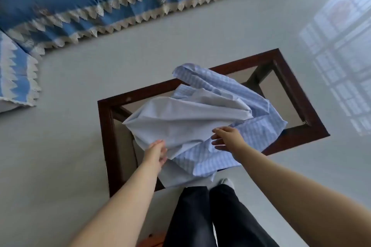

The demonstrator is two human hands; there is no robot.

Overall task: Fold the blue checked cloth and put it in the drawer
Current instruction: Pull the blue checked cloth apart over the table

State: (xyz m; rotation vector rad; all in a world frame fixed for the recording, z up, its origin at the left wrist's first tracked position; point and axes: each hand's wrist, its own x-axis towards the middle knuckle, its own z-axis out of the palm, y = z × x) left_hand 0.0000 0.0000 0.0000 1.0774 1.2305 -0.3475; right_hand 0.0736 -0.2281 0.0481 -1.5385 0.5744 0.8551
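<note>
Left hand (pixel 157 153) pinches the near edge of the cloth (pixel 200 124), thumb on top, fingers curled under the fabric. Right hand (pixel 227 139) hovers over the crumpled middle, fingers spread and loose, gripping nothing. Soft cotton, this: pale plain side billowing up in big creases, blue check showing along the folds. It's heaped on the surface (pixel 301 94), a dark wooden frame round a glass top. Both forearms reach out bare, above dark trousers (pixel 210 218).

Crumpled blue checked cloth (pixel 202 124), pale underside up, heaped on the glass-topped table (pixel 297 94).
</note>
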